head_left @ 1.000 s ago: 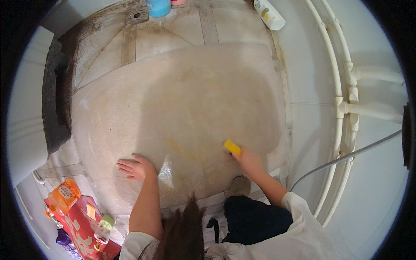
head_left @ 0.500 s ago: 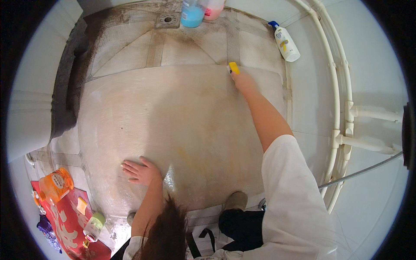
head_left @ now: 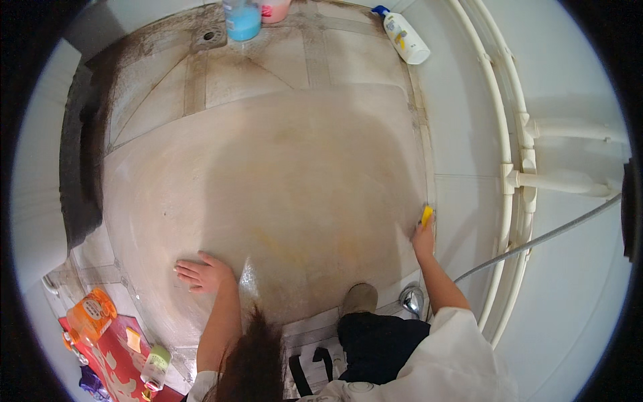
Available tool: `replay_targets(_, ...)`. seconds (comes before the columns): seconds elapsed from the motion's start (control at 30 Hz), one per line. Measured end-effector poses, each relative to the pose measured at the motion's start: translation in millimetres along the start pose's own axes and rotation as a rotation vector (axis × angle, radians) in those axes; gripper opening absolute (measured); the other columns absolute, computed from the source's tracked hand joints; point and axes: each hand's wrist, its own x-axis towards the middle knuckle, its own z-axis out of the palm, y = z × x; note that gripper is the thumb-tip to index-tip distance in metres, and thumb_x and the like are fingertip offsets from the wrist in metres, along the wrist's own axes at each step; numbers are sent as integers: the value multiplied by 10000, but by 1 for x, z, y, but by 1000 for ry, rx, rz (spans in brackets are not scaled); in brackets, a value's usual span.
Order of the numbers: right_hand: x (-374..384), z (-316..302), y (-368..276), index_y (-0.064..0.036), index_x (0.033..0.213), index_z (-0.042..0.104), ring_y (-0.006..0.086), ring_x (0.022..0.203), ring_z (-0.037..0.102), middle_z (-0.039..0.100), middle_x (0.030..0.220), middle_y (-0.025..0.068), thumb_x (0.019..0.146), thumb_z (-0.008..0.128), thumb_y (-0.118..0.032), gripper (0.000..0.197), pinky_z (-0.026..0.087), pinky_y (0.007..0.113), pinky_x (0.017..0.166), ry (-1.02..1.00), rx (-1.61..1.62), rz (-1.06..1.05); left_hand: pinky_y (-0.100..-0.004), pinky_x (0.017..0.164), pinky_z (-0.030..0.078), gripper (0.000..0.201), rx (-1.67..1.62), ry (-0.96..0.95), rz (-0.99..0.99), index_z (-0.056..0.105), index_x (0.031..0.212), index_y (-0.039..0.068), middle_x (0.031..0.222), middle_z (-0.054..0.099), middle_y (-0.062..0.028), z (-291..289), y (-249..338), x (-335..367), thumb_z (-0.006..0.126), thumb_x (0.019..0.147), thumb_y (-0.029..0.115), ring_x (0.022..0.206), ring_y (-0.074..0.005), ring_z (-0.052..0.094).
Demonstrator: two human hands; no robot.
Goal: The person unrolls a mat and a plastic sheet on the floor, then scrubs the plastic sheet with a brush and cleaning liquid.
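Observation:
A large beige mat (head_left: 301,161) with rounded corners and yellowish stains lies over the tiled floor in front of me. My left hand (head_left: 205,272) rests flat on its near left part, fingers spread, holding nothing. At the mat's right edge, near the wall, my right hand (head_left: 423,240) is closed on a small yellow block (head_left: 426,215). The block's underside is hidden, so I cannot tell whether it is a sponge or a brush. My shadow darkens the middle of the mat.
Beyond the mat are a drain (head_left: 209,37), a blue-liquid bottle (head_left: 242,23), a pink container (head_left: 273,10) and a white spray bottle (head_left: 405,40). Pipes (head_left: 495,114) line the right wall; a shower head (head_left: 411,299) lies near my foot. An orange bottle (head_left: 92,315) stands by a red mat (head_left: 117,362).
My right hand has come from the mat's far edge down to its right edge, still gripping the yellow block. My left hand stays flat on the mat. The view has shifted slightly.

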Motion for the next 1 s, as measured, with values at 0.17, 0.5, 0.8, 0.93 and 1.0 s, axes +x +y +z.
replay_targets(0.17,71,7,-89,-133,1301,82,371,780,537,555,851,237,816,367,-291,585,403,443,667,156,46,-3,-516,946,127,634,35,-32,-5,115,1309,94,1370,94,-57,3,5,-7,219,826,492,1256,-230,101)
replay_targets(0.5,31,27,-345,-91,1299,110,334,737,558,572,782,200,834,346,-291,559,423,430,651,13,102,-387,-515,954,99,633,-8,-74,-20,96,1309,87,1370,81,-80,-5,5,-3,248,826,467,1259,-232,83)
replay_targets(0.8,19,53,-369,-104,1282,182,345,708,551,568,768,194,828,362,-290,523,424,432,615,-2,167,-649,-519,951,108,628,13,-77,-12,73,1312,102,1375,37,-72,-1,2,-3,247,834,469,1262,-238,52)
replay_targets(0.93,134,10,-236,-74,1187,324,316,794,538,557,857,194,813,373,-238,411,408,416,623,104,98,-418,-524,953,101,642,-34,-129,27,56,1310,80,1373,30,-81,-8,11,-11,254,835,463,1262,-248,43)
replay_targets(1.0,155,-1,-176,-130,1258,190,316,831,540,553,922,189,814,369,-259,495,418,397,683,203,160,-235,-512,957,103,646,-23,-100,37,97,1304,58,1365,79,-111,-7,10,-8,238,827,469,1259,-258,72)
